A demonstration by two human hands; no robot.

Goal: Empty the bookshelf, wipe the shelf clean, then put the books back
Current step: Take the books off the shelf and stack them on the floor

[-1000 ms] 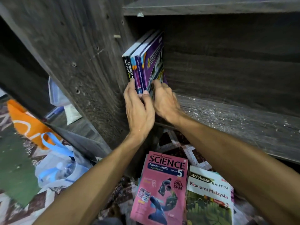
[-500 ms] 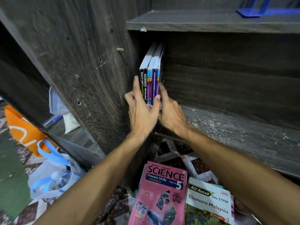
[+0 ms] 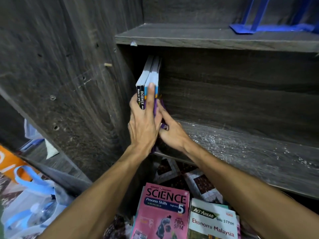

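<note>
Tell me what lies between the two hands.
Head view: the upright books, a purple edge showing, stand between left hand and right hand.

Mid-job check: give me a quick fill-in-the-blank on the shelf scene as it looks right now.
The upright books stand at the ___ end of the shelf.
The left hand presses flat on their ___.
The bookend on the upper shelf is coloured ___.
Missing words: left; spines; blue.

The left hand (image 3: 144,125) covers the lower spines of the books (image 3: 150,78) and part of the right hand (image 3: 172,137); the picture's bottom edge crops the Science book (image 3: 162,213).
</note>
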